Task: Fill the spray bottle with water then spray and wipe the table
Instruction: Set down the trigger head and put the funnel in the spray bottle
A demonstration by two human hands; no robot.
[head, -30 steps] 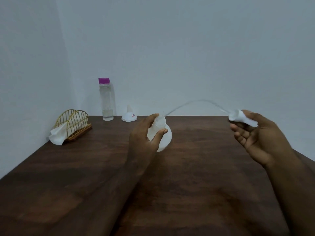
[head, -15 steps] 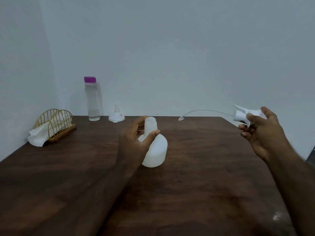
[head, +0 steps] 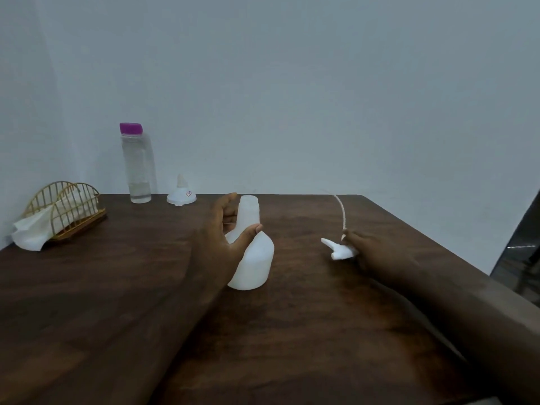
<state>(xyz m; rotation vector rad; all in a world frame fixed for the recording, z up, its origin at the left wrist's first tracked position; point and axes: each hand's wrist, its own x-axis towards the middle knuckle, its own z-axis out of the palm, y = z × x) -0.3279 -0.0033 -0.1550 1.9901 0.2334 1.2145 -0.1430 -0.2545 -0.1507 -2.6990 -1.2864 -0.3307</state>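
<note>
A white spray bottle (head: 254, 258) stands upright and uncapped near the middle of the dark wooden table (head: 117, 317). My left hand (head: 222, 247) curls round its neck, thumb in front. To the right, my right hand (head: 368, 252) holds the white spray head (head: 340, 251) low at the tabletop, its thin dip tube (head: 342, 211) curving upward. A clear water bottle (head: 136, 168) with a purple cap stands at the back left, partly filled. A small white funnel (head: 181, 194) sits upside down beside it.
A gold wire holder (head: 62, 211) with white tissues (head: 32, 235) sits at the far left by the wall. The table's right edge runs diagonally past my right forearm; a dark object (head: 523, 252) lies beyond it. Walls close the back and left.
My right hand has lowered the spray head from chest height to the tabletop, and the tube now points up. My left hand stays on the bottle's neck.
</note>
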